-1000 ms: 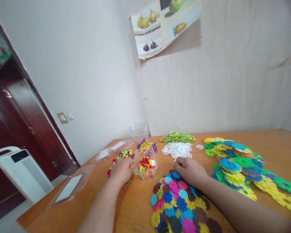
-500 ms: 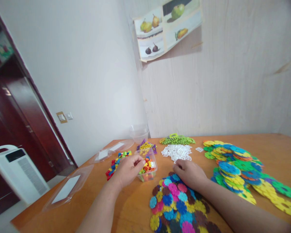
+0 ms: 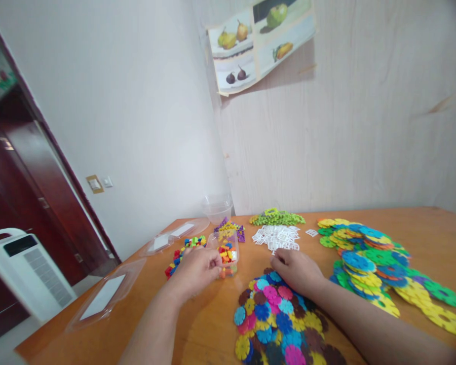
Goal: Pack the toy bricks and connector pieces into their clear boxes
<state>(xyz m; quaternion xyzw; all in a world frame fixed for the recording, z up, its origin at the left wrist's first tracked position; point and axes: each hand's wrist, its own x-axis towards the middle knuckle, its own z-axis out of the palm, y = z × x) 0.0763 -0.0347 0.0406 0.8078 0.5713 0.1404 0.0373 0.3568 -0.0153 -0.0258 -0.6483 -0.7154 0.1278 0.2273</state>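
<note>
With fingers curled, my left hand (image 3: 200, 266) is at the near left side of a clear plastic box (image 3: 236, 248), closed on its wall; the fingertips are partly hidden. Small coloured building blocks (image 3: 227, 252) lie inside the box. More loose blocks (image 3: 193, 241) are heaped on the table just behind and left of this hand. Palm down, my right hand (image 3: 298, 271) rests at the far edge of a pile of notched flower-shaped discs (image 3: 273, 322). Its fingers are loosely bent inward, and nothing shows in them.
White frame-like pieces (image 3: 276, 237), green pieces (image 3: 279, 218) and purple and yellow pieces (image 3: 230, 229) lie farther back. Large coloured discs (image 3: 376, 258) are piled at the right. Clear lids (image 3: 137, 271) lie along the left edge. Clear tubs (image 3: 217, 207) stand by the wall.
The clear plastic box has shifted a little to the left, together with my left hand. My right hand stays in place on the disc pile.
</note>
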